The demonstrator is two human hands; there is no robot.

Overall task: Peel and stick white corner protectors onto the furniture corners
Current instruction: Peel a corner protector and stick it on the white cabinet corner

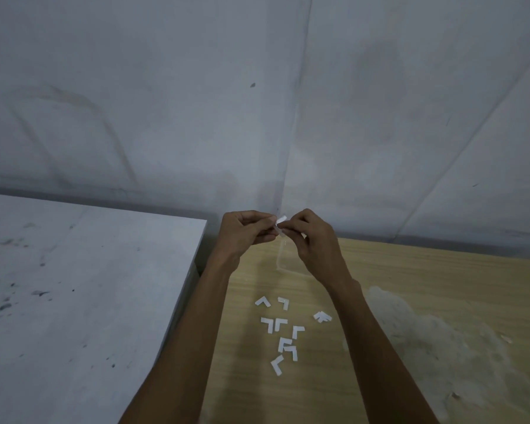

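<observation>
Grey walls meet in a corner behind. Below them runs a pale wood counter (410, 270), w/ a grey-white furniture block (89, 286) butted against its left side.

Step in hand, I'd say: peeling. Both my hands are up over the back of the counter, fingertips nearly meeting. My left hand (245, 234) pinches one end of a white corner protector (280, 224) btwn thumb & forefinger. My right hand (312, 240) pinches the other end, prob. picking at the backing, but it's too small to tell if any film has lifted. Other fingers of both hands are curled in, wrists bent inward, forearms rising from the bottom of view in a V.

Spare protectors (283, 332) lie scattered on the counter btwn my forearms, well apart from the one I hold.

Next move: get the backing fully off w/o touching the adhesive. Then carry the piece left to the block's corner, just beside my left hand, line up both legs of the L & press down. Main risk is the piece folding & sticking to my fingers.
</observation>
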